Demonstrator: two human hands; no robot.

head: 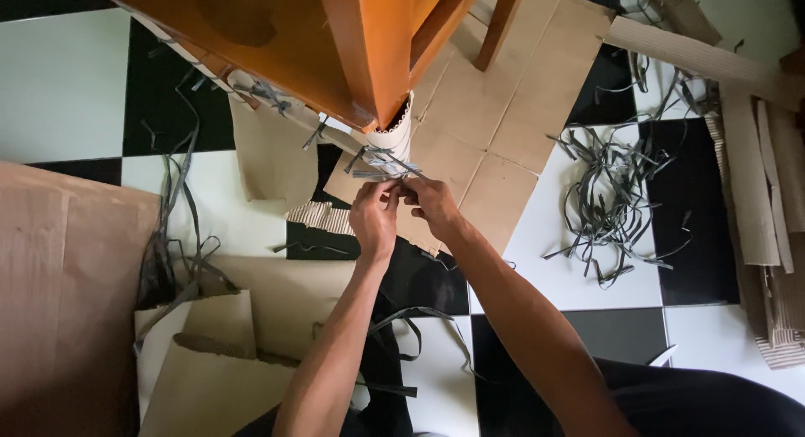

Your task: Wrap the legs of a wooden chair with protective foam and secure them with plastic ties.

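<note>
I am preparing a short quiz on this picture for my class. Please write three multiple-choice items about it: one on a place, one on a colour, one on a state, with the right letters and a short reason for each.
1. Where does the pile of loose grey straps lie?
A. right of the hands
B. on the wooden furniture
C. between the forearms

2. What colours are the floor tiles?
A. red and grey
B. black and white
C. all brown

3. What are the left hand and right hand doing?
A. resting flat on the floor
B. held far apart
C. meeting at a grey strap around the corrugated wrap on the orange wooden leg

Key: 1 A, the heap lies on a white tile at the right; 2 B, a checker pattern shows; 3 C, the fingers come together at the strap.
</note>
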